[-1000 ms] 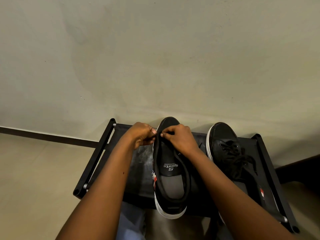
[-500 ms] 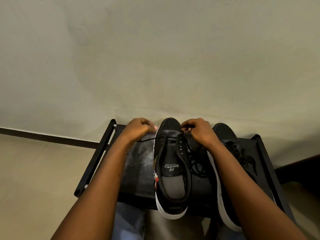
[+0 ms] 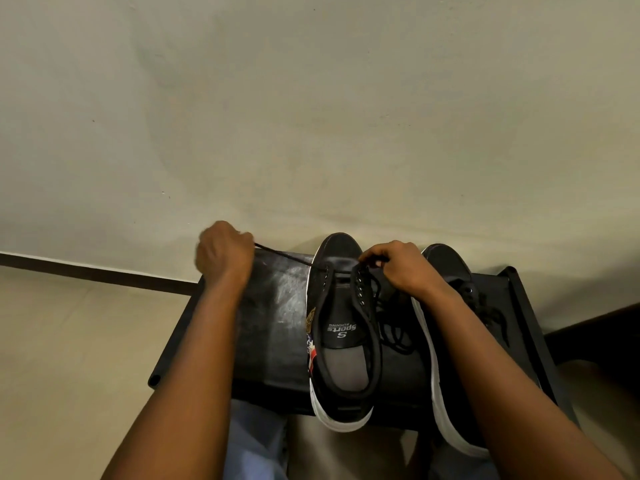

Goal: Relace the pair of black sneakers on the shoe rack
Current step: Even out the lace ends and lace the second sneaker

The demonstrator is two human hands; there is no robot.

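Note:
Two black sneakers with white soles stand on a black shoe rack (image 3: pixel 273 327), toes toward the wall. The left sneaker (image 3: pixel 343 341) is open, its eyelets mostly bare. A black lace (image 3: pixel 287 257) runs taut from its lowest left eyelet to my left hand (image 3: pixel 223 252), which grips the lace end out to the left. My right hand (image 3: pixel 398 266) pinches the other part of the lace at the front right eyelets. Loose lace lies coiled between the shoes. The right sneaker (image 3: pixel 446 263) is laced and partly hidden under my right forearm.
A plain wall rises right behind the rack, with a dark skirting strip (image 3: pixel 86 271) along the floor. Pale floor (image 3: pixel 69 358) lies to the left. My knees in blue fabric (image 3: pixel 252 441) are at the rack's near edge.
My left hand has pulled the lace out to the left and up, drawing it taut through the eyelet. My right hand has shifted right and stays at the front eyelets.

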